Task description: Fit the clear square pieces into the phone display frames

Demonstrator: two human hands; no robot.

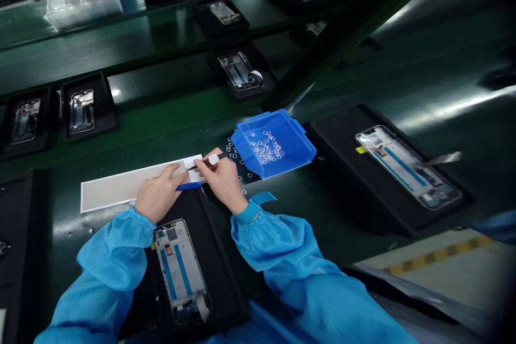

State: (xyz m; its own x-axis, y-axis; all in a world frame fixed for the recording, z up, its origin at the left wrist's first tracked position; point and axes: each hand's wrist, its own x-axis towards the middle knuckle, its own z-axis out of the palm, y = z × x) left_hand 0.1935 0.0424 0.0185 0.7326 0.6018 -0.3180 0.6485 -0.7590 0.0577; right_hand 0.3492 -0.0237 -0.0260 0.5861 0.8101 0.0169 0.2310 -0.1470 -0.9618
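Green worktop (133, 153) spreads beneath; right hand (221, 176) pinches a dark tool (222, 155) over the pale strip (116, 190); left hand (158, 196) rests on it, fingers half-spread, grip unclear; phone frame (177, 267) at their six o'clock.

My counter (169, 118) is green and a bit shiny. Close in front of me, a black tray (221, 279) sits on it. Just past that lies a long pale strip (116, 189) with white edges. A blue bin (300, 153) stands to the right of the strip, and tiny white shapes (250, 175) lie about beside it. I see another black tray, the right one (338, 145), past the bin.
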